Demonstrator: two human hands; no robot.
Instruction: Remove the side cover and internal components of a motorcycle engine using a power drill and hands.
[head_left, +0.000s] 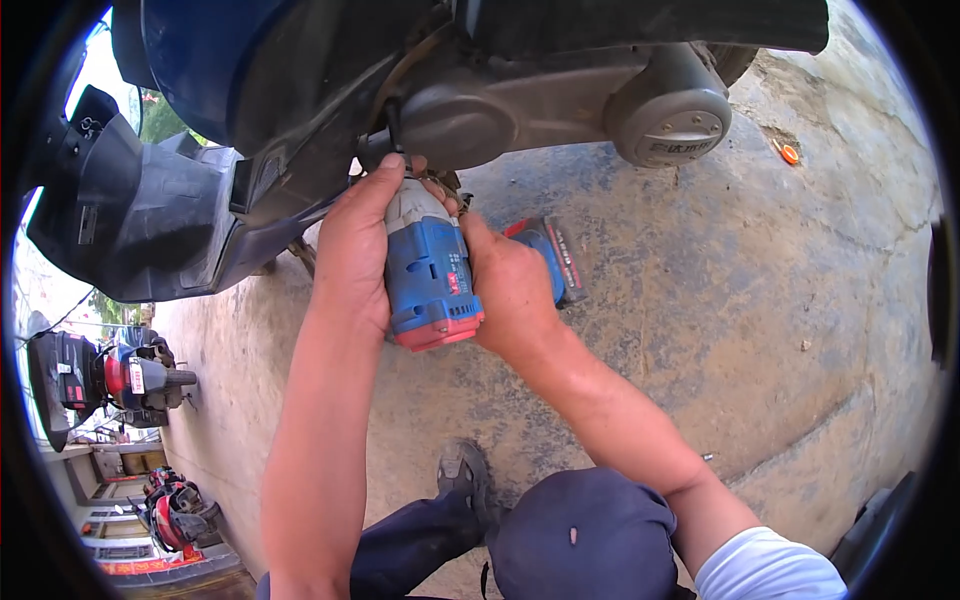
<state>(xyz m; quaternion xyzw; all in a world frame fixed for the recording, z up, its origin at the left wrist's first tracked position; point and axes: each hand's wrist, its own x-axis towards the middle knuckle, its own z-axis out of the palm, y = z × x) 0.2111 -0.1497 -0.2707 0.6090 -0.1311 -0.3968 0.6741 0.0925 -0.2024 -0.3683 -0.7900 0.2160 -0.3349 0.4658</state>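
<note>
Navy-trousered knee [585, 540] is closest to the cam, bent, w/ a small pale spot on the cloth. Bare forearms come up either side of it, white sleeve [770, 566] on the right one. Btw both hands are busy w/ the same tool: a blue cordless impact driver [430, 265], grey nose, red rear cap, approx mid-frame just below the scooter's side, back end towards the cam.

Left hand [362, 220] is wrapped round the tool's left side & nose, thumb laid along the top near the front. Right hand [510, 285] is clenched round the grip, w/ the battery pack [556, 258] sticking out past it on the right. Trigger's hidden, so can't tell if it's pressed.

Nose points up at the underside of a motor scooter [560, 100], right by a short black rod-like part [394, 125]. Can't tell if the tip is actually touching anything, fingers are in the way. Scooter has a dark blue body panel [205, 65] upper left & a round grey cover [670, 125] on the right end of its casing.

Concrete ground [720, 270] is scuffed & stained, w/ a small orange item [790, 154] upper right. Grey shoe [462, 475] is planted below the tool. Far left bg: another parked scooter [140, 375], plus a red-and-black vehicle [178, 512] lower down, too small to make out.
</note>
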